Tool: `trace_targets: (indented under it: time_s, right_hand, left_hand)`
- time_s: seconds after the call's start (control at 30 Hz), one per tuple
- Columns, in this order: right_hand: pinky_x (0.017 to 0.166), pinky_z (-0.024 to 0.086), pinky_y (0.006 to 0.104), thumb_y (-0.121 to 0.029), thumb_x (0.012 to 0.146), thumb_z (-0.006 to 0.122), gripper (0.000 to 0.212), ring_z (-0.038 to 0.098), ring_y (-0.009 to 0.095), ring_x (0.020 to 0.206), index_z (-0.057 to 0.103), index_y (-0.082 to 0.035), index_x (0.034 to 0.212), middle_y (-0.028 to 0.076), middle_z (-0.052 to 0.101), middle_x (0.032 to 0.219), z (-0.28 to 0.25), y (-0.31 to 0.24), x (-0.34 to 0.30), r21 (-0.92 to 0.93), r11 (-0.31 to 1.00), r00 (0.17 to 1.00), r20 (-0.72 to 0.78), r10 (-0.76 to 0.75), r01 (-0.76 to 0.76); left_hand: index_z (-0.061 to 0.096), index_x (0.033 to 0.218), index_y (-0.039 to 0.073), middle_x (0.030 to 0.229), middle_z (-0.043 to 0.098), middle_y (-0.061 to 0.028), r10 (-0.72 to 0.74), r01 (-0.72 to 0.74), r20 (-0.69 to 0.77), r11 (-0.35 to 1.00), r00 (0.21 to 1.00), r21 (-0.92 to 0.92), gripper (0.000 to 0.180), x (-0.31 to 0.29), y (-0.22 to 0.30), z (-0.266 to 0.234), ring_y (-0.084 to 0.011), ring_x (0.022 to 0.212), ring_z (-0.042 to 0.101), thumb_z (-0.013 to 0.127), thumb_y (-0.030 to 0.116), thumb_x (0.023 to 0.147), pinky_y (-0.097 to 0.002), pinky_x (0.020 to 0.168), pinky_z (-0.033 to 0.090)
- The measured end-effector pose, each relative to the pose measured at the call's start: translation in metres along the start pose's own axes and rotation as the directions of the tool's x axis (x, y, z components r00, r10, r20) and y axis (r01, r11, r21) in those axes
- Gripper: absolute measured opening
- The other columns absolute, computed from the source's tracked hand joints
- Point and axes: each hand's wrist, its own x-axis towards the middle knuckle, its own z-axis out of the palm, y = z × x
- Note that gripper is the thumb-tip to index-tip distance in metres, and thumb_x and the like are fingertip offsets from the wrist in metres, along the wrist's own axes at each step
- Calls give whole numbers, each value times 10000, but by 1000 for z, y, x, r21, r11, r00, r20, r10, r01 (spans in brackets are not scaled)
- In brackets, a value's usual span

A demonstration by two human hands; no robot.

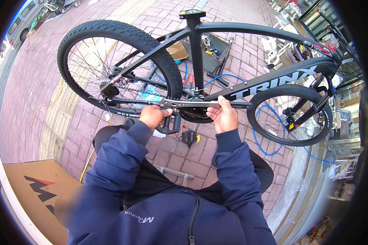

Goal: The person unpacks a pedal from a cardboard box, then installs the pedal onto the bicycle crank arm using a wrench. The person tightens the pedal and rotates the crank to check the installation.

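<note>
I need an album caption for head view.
Right hand on flat wrench, left hand at pedal of black mountain bike.

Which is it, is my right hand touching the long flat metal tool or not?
Touching. The head view shows your right hand gripping the long flat metal tool toward its right end, with no gap between them.

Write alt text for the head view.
A person's right hand holds a long, flat metal wrench at the crankset of a black mountain bike, with the left hand at a pedal. Another pedal lies on brick paving.
</note>
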Motion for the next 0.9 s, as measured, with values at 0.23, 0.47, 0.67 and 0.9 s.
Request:
trace_targets:
  time_s: [0.23, 0.47, 0.67, 0.9]
  right_hand:
    - [593, 615, 340, -271, 1007, 598, 260, 713, 205, 671, 634, -22, 942, 119, 709, 826, -2, 13, 8, 168, 986, 1000, 11, 4, -5]
    - [663, 564, 359, -271, 1009, 549, 280, 635, 211, 665, 590, -41, 854, 137, 670, 834, 4, -79, -9, 101, 949, 923, 225, -313, 297]
    - [586, 482, 287, -126, 935, 629, 186, 553, 155, 597, 593, -45, 772, 95, 647, 747, -6, -49, -47, -205, 914, 911, 304, -280, 350]
    - [591, 471, 310, -335, 935, 750, 345, 548, 88, 626, 716, 2, 999, 34, 683, 755, 12, 44, -66, -765, 635, 895, 354, 273, 109]
  left_hand:
    - [650, 1207, -70, 773, 653, -25, 100, -96, -34, 992, 994, 86, 414, 9, -24, -6, -82, 562, 538, 796, 105, 863, -250, 478, 404]
    - [684, 1073, -31, 810, 710, -61, -38, 47, 94, 994, 995, -97, 230, 12, -12, -13, -109, 569, 623, 684, 105, 888, -248, 441, 361]
    - [686, 940, 66, 801, 713, -50, -184, 222, 207, 959, 961, -177, 147, 17, -5, -17, -100, 577, 638, 628, 197, 971, -224, 495, 492]
    - [686, 955, 10, 825, 725, -86, -218, 253, 149, 926, 964, -279, 181, 24, -6, -9, -147, 546, 644, 622, 179, 953, -251, 466, 498]
